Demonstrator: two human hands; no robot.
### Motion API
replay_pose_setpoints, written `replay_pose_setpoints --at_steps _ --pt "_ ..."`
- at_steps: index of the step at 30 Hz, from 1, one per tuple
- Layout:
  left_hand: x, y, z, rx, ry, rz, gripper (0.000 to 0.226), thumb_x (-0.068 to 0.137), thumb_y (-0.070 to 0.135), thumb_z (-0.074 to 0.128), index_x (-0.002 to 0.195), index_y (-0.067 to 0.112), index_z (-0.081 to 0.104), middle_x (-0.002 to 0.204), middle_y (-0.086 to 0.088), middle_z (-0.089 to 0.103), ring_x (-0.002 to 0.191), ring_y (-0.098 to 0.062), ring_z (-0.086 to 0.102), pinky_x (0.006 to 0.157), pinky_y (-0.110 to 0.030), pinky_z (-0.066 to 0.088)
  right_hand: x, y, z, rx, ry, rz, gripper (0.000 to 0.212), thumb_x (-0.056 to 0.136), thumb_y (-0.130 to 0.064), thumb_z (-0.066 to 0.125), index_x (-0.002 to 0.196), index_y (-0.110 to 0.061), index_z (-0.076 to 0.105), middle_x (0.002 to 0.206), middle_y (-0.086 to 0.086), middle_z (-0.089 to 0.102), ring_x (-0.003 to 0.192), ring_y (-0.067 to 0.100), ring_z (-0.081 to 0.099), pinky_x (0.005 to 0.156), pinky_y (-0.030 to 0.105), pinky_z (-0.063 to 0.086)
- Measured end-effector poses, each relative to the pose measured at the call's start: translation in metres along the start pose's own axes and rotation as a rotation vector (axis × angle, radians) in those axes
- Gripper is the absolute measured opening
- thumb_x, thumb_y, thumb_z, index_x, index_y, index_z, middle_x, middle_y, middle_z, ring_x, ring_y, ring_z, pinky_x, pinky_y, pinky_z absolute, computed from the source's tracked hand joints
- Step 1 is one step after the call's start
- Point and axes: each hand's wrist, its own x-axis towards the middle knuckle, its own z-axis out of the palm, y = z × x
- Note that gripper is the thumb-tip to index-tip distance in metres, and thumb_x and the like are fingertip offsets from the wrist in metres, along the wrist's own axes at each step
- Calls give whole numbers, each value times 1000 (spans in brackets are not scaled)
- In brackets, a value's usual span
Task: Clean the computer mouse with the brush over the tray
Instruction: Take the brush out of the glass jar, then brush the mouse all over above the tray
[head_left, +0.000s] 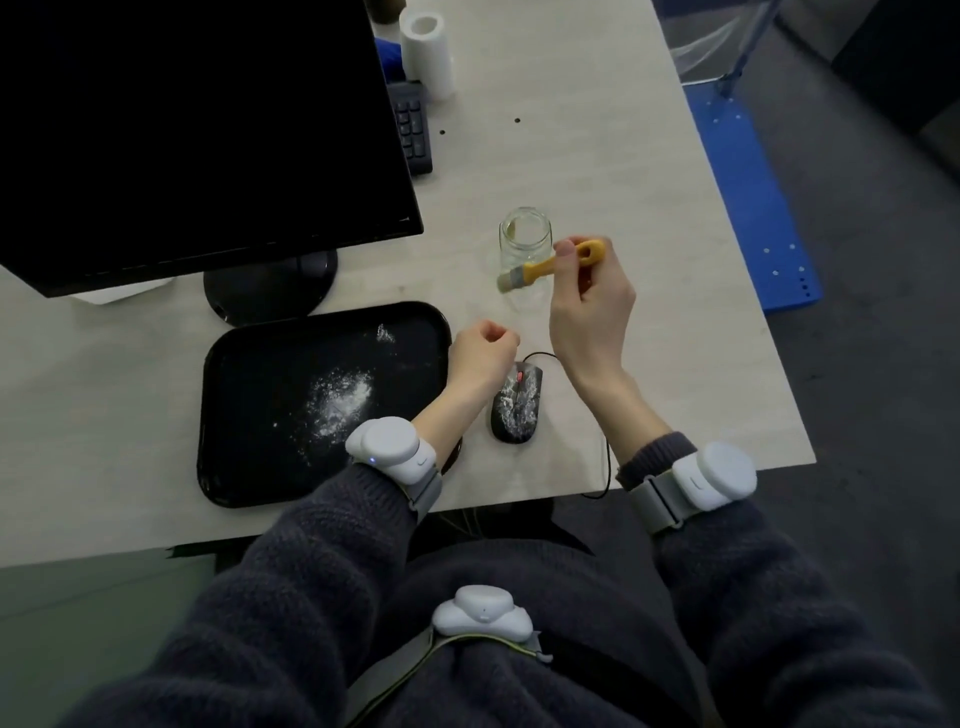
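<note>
A black wired computer mouse dusted with white powder lies on the table just right of the black tray, which holds patches of white powder. My right hand grips a small yellow-handled brush, bristles pointing left, raised in front of a glass jar. My left hand is a loose fist with nothing in it, hovering between the tray's right edge and the front of the mouse, not touching the mouse.
An empty glass jar stands behind the brush. A black monitor on a round stand fills the back left, with a keyboard and a white roll behind it. The mouse cable drops over the table's front edge.
</note>
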Motion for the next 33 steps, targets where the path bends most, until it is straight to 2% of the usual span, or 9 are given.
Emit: replay_pose_setpoints --at_steps 3,6,9,11,14,18,23,29,33 --pt "-11 -17 -1 91 27 0 5 83 25 61 81 23 58 76 10 60 73 -9 58 58 -21 43 -17 7 -3 -28 -26 3 14 99 -16 51 88 -10 56 62 -40 56 56 -7 51 56 6 32" --pt "-19 -34 6 247 21 -3 43 81 38 64 115 13 52 107 -1 56 101 -20 55 84 -34 50 -31 16 -7 -49 -18 38 15 99 -15 51 88 -7 57 64 -39 56 57 -5 51 56 7 32" --pt "-29 -46 14 414 8 29 76 78 46 67 133 3 39 133 -13 43 124 -28 41 100 -37 41 -42 21 -13 -65 7 40 16 99 -15 51 90 -3 58 66 -41 57 58 -5 52 57 6 33" --pt "-35 -50 18 455 15 36 81 75 50 68 131 0 38 132 -15 41 125 -31 38 98 -37 40 -50 25 -19 -70 20 72 17 99 -17 51 90 -5 59 65 -37 58 56 -4 51 57 7 32" --pt "-40 -55 25 460 26 17 86 72 55 70 130 1 39 132 -14 41 124 -30 39 97 -39 43 -59 31 -28 -86 32 131 19 98 -23 50 91 -8 61 62 -18 55 57 -2 47 61 18 34" --pt "-42 -60 34 474 34 10 87 70 59 70 126 0 41 129 -15 43 122 -30 39 99 -40 41 -67 36 -34 -116 58 136 20 98 -27 50 92 -13 61 69 -11 54 58 1 48 59 24 40" --pt "-41 -64 40 493 75 47 82 72 55 70 123 -3 41 126 -19 44 120 -34 39 102 -41 38 -73 39 -37 -129 55 156 19 98 -27 50 93 -13 61 72 -8 56 62 11 51 65 45 53" --pt "-36 -66 43 489 100 29 80 71 51 72 121 -3 41 125 -19 43 118 -34 40 99 -40 39 -73 42 -34 -140 19 175 18 97 -28 48 89 -16 59 63 -16 49 56 -1 45 60 18 35" --pt "-33 -66 44 462 114 31 75 72 50 72 118 -1 43 123 -18 45 117 -34 41 99 -39 39 -72 42 -32 -138 5 177 18 97 -26 48 88 -14 59 61 -16 47 55 0 47 58 11 31"
